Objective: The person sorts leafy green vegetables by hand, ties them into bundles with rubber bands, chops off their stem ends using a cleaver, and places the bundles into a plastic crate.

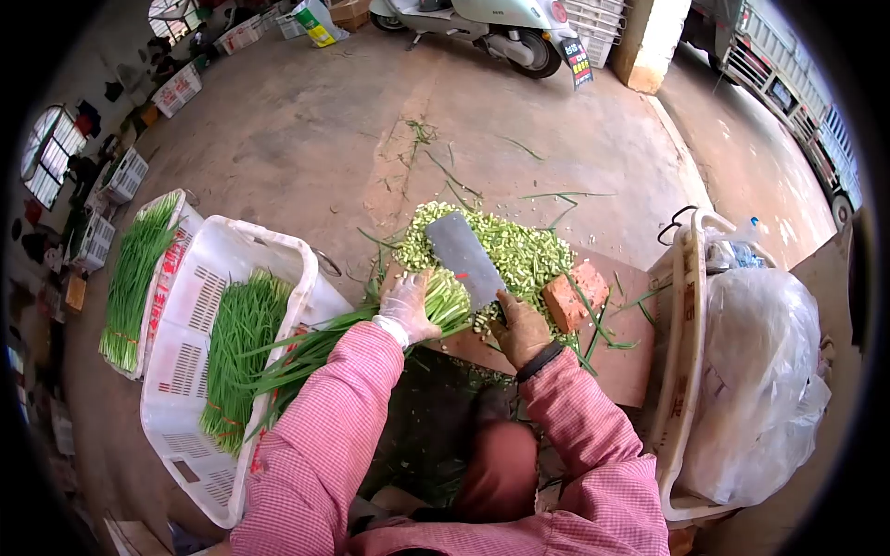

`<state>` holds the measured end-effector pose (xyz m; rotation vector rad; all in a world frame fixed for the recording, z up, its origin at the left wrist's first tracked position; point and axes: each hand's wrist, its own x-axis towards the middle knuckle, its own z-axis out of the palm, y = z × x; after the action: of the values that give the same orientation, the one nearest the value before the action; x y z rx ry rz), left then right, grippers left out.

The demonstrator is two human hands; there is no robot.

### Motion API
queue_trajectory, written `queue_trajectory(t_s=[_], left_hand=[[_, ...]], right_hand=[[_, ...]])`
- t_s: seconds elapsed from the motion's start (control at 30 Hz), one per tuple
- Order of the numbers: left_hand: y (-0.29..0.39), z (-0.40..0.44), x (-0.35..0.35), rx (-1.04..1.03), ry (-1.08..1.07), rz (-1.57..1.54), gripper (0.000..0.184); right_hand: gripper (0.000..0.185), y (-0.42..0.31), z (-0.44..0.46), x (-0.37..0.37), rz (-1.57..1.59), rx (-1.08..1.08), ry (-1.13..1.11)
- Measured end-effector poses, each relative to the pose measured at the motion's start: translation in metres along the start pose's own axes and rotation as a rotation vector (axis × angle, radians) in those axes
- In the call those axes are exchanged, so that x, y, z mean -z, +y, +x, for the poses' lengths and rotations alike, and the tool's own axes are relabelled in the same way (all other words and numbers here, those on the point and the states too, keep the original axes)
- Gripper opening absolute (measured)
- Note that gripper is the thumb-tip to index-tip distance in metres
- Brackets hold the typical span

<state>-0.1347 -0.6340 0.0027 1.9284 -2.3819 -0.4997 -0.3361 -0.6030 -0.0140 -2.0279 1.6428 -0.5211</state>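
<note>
My left hand [406, 309], in a pale glove, is wrapped round a bunch of green stalks [447, 301]. Its pale cut ends face right and its long leaves [320, 347] trail down to the left over a basket rim. My right hand [522, 330], in a brown glove, grips a cleaver [465, 259] whose broad grey blade stands against the cut ends. The cleaver's handle is hidden in my fingers. Chopped stalk pieces [524, 255] lie heaped behind and beside the blade. A reddish brick [577, 296] sits at the right of the heap on a board [621, 361].
On the left, a white basket [181, 371] holds bundled green stalks [243, 357], with another stalk-filled basket [153, 306] beside it. A basket [684, 371] with a clear plastic bag [765, 371] stands right. A scooter [491, 32] and a truck [788, 83] are farther back.
</note>
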Motion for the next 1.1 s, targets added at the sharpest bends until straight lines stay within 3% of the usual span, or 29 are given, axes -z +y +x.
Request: queue_trajectory(t_s=[0.03,0.13,0.23,0.3,0.4,0.47,0.57,0.6,0.67,0.73,0.93,1.1], left_hand=[[0.011,0.01,-0.01,0.117,-0.103,0.117,0.099],[0.007,0.013,-0.007,0.104,-0.154,0.091,0.108],[0.021,0.006,-0.007,0.14,-0.163,0.193,0.121],[0.025,0.003,-0.013,0.162,-0.166,0.229,0.122],[0.029,0.009,-0.019,0.155,-0.039,0.31,0.112],[0.034,0.023,-0.012,0.263,-0.226,0.315,0.107],[0.042,0.041,0.002,0.305,-0.355,0.361,0.092],[0.042,0.044,0.005,0.308,-0.379,0.364,0.09],[0.034,0.047,0.004,0.301,-0.363,0.288,0.088],[0.03,0.043,0.0,0.3,-0.363,0.2,0.087],[0.034,0.038,0.003,0.29,-0.288,0.139,0.074],[0.032,0.034,-0.005,0.281,-0.221,0.123,0.076]], right_hand=[[0.055,0.009,0.007,0.0,-0.066,-0.057,0.05],[0.064,0.032,0.036,-0.037,-0.383,-0.168,0.002],[0.071,0.021,0.066,-0.02,-0.241,-0.28,-0.196],[0.056,0.038,0.074,-0.022,0.101,-0.227,-0.198],[0.043,0.041,0.067,-0.022,0.297,-0.168,-0.196],[0.037,0.035,0.057,-0.022,0.345,-0.104,-0.14],[0.024,0.018,0.041,-0.002,0.151,-0.075,-0.225],[0.022,0.019,0.032,-0.001,0.071,-0.066,-0.164],[0.02,0.015,0.006,0.016,0.224,-0.01,0.042],[0.018,0.008,-0.015,0.029,0.293,-0.016,0.078],[0.018,0.009,-0.04,0.029,0.135,-0.004,-0.008],[0.02,0.016,-0.031,0.047,0.161,-0.094,-0.201]])
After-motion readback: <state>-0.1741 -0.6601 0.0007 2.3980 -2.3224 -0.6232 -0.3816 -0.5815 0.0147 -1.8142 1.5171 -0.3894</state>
